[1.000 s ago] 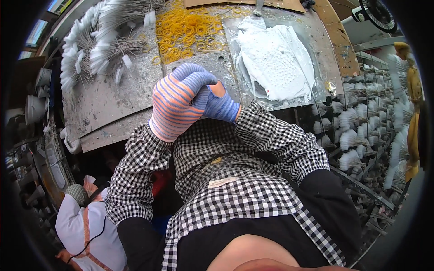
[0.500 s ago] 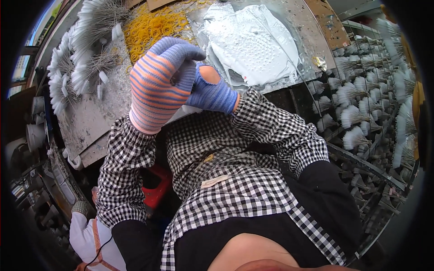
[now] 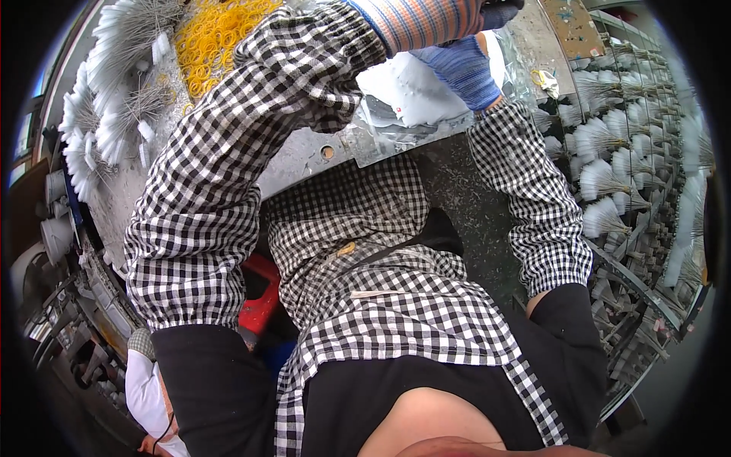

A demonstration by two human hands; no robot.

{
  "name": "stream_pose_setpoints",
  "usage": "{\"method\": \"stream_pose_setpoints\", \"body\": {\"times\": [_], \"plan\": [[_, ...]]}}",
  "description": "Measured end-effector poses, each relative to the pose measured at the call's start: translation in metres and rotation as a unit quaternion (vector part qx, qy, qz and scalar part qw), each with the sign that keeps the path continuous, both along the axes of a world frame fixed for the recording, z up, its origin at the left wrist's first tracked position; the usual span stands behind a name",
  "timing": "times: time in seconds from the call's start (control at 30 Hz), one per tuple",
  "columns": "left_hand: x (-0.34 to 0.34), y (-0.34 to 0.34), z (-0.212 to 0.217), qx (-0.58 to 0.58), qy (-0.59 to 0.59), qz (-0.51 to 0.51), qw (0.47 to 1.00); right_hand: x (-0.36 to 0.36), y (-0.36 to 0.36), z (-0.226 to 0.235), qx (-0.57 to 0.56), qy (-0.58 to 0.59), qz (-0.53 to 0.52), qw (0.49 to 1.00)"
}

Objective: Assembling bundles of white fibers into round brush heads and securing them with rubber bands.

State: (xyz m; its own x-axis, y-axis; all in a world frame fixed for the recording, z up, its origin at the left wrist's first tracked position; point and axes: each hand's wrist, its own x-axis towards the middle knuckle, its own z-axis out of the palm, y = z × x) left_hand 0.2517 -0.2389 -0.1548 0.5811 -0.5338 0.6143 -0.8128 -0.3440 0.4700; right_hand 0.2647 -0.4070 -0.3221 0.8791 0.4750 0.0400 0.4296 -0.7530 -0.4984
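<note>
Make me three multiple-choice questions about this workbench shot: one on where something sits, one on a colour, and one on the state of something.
1. Where is the pile of yellow rubber bands?
A. On the bench top, at the upper left
B. On the floor by the red box
C. In the rack on the right

2. What colour is the glove on the right hand?
A. Green
B. Blue
C. White

3. How do the white tufted bundles on the right stand?
A. Heaped loose on the floor
B. Sealed in a carton
C. Set out in rows on a rack

Answers:
1 A, the yellow heap lies on the grey bench beside the white bristle bundles.
2 B, the knit glove above the checked sleeve is blue.
3 C, they sit one beside another in the rack.
</note>
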Motion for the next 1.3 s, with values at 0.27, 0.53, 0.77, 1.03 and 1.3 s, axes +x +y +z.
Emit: {"method": "stream_pose_setpoints", "body": {"times": [0.27, 0.53, 0.77, 1.03, 1.3], "plan": [[-0.003, 0.004, -0.012, -0.024, -0.028, 0.013, 0.999, -0.014, 0.042, 0.008, 0.486, 0.061, -0.042, 0.871], [0.0, 0.001, -0.015, -0.03, -0.061, 0.014, 0.998, -0.006, 0.034, -0.017, 0.414, 0.039, -0.063, 0.907], [0.004, 0.005, -0.022, -0.087, -0.079, -0.01, 0.993, -0.009, 0.029, 0.001, 0.276, -0.112, 0.01, 0.954], [-0.006, 0.002, -0.016, -0.048, -0.072, 0.009, 0.996, -0.004, 0.009, 0.002, 0.076, -0.019, 0.03, 0.996], [-0.02, 0.004, -0.004, 0.021, -0.05, 0.062, 0.997, -0.006, 0.014, -0.009, 0.189, -0.167, 0.051, 0.966]]}}
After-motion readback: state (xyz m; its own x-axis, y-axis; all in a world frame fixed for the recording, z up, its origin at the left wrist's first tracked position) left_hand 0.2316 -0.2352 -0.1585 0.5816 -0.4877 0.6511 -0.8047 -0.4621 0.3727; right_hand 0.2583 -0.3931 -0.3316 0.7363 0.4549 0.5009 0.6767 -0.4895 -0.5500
